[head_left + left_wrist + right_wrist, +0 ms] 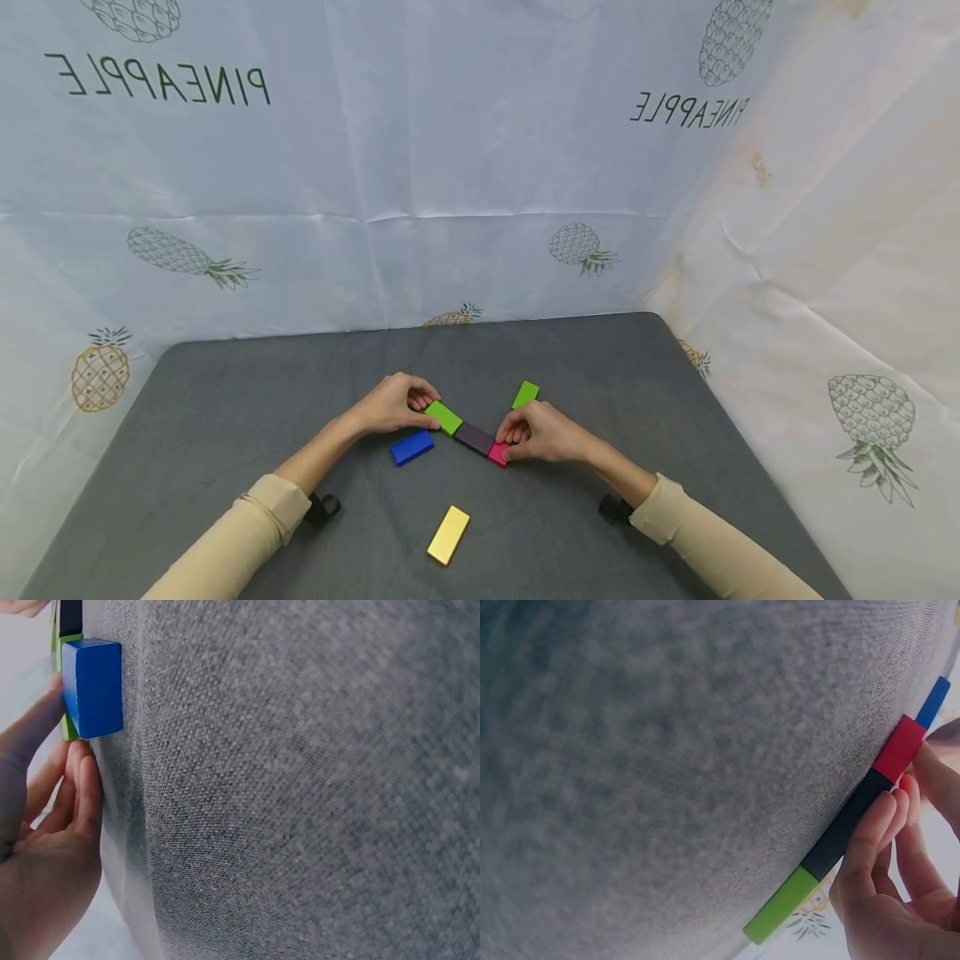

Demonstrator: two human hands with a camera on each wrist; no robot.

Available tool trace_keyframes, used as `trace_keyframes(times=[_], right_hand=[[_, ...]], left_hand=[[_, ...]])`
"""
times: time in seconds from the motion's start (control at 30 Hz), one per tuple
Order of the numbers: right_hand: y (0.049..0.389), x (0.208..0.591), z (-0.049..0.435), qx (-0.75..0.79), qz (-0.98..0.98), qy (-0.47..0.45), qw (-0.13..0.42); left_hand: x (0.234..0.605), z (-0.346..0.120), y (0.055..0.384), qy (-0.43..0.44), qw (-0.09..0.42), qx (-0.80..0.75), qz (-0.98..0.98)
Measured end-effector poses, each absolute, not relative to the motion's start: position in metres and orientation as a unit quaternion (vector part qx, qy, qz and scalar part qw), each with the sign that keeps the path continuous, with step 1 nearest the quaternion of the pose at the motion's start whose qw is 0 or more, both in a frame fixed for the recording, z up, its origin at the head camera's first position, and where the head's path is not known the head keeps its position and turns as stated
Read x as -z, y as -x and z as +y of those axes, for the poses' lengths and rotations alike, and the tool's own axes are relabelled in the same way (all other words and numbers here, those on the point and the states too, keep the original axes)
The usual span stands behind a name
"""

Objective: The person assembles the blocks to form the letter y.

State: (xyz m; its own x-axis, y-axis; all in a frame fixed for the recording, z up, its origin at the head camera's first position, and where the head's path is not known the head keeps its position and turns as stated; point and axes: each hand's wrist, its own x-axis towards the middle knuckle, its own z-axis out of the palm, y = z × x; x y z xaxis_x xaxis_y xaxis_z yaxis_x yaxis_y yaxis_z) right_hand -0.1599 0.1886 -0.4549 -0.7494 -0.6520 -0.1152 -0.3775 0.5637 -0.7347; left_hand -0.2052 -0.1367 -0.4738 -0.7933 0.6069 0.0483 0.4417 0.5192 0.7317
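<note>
Several coloured blocks lie in a V-shaped chain on the grey table. My left hand (393,403) holds the end of the left green block (444,418) between thumb and fingers. A dark block (474,439) joins that block to a red block (498,453). My right hand (553,432) pinches the red block. In the right wrist view, a black block (847,823) runs from the red block to another green block (781,906); the right hand hides this black block in the head view. Close to my left thumb lies a blue block (97,688), apart from the chain.
A yellow block (448,536) lies nearer the front of the grey table (360,542). White cloth (465,150) printed with pineapples hangs behind the table and along its sides. Dark straps (322,510) sit at both wrists.
</note>
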Motion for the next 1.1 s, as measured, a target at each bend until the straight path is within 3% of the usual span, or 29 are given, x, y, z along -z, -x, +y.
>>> trace_keyframes(times=[1.1], right_hand=[[0.1596,0.4551,0.189,0.358,0.865,0.293,0.195]], left_hand=[[0.4719,-0.1344,0.2015,-0.293,0.102,-0.37,0.876]])
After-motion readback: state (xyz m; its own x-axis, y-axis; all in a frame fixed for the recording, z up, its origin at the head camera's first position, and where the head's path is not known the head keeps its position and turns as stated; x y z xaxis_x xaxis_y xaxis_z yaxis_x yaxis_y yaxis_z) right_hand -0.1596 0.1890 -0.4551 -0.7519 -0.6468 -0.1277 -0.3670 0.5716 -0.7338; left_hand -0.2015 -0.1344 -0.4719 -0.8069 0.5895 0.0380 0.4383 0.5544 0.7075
